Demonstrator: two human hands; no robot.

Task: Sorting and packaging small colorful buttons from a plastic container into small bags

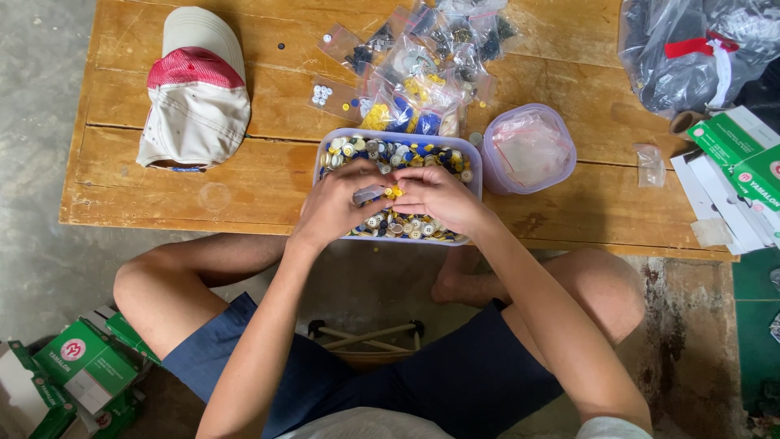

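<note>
Flanking button tub (325, 142): green-white cartons (735, 154), clear bags (422, 57).

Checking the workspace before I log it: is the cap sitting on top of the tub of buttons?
No, the cap lies on the wooden table, left of the tub.

A white-and-red cap (195, 89) lies on the bench (244, 187); green boxes (735, 158) and a dark, perhaps plastic-wrapped bundle (691, 53) sit far right.
</note>
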